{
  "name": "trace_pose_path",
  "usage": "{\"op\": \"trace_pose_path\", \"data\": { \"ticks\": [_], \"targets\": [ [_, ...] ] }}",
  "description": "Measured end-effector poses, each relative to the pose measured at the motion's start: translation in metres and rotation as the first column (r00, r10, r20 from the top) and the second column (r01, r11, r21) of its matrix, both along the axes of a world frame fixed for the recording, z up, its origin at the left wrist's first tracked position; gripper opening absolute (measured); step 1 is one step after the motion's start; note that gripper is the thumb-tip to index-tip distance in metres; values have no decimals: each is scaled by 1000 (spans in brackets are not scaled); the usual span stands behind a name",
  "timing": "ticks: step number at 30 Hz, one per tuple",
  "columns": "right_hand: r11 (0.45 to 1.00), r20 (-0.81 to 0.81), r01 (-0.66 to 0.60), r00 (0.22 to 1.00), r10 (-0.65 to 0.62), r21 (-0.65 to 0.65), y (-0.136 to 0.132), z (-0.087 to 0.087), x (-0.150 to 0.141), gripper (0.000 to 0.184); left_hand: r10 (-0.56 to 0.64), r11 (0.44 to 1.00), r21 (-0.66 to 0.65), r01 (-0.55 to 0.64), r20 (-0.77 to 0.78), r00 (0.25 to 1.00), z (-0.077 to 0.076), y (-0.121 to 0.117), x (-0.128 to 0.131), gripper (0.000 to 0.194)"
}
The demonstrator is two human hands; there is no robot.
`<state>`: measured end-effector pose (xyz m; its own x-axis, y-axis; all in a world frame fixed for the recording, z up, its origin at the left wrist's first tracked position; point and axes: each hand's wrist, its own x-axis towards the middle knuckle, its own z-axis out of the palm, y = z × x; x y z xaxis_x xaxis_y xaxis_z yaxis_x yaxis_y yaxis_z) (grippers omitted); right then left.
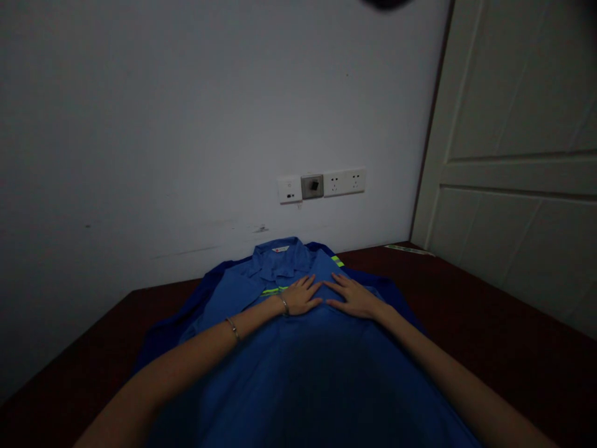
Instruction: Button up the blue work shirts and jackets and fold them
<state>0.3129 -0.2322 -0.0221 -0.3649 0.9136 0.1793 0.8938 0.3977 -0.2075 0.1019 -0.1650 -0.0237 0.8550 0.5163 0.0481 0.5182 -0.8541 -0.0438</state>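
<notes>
A blue work shirt (pixel 298 367) with a collar and yellow-green reflective stripes lies flat on a dark brown table (pixel 494 323), collar toward the wall. My left hand (pixel 302 295) rests flat on the chest of the shirt, fingers stretched out, with bracelets on the wrist and forearm. My right hand (pixel 352 297) lies flat beside it, fingers spread, fingertips nearly meeting those of the left hand. Neither hand holds anything.
A darker blue garment (pixel 163 330) shows under the shirt at its edges. A white wall carries a row of sockets and a switch (pixel 321 185). A white panelled door (pixel 513 174) stands at the right. A thin light strip (pixel 408 249) lies at the table's far corner.
</notes>
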Motion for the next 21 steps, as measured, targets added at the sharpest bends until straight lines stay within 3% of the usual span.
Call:
{"op": "trace_pose_path", "data": {
  "ticks": [4,10,15,18,21],
  "targets": [
    [999,73,26,997,-24,-37,0,-12,-1,69,-20,999,-50,16,-69,997,5,-8,-30,62],
    [999,115,39,993,-38,-8,2,-19,0,66,-121,993,-2,121,-75,990,19,-40,-80,53],
    [999,153,17,988,-21,30,-1,-17,-3,66,-86,996,-29,83,-89,992,32,-74,-129,49],
    [997,146,-12,989,0,76,-13,-11,-1,65,-60,991,-127,51,-64,996,46,-100,-159,42],
    [992,122,-50,992,36,114,-41,0,5,65,-25,949,-316,15,-27,999,64,-132,-187,34]
  ]
}}
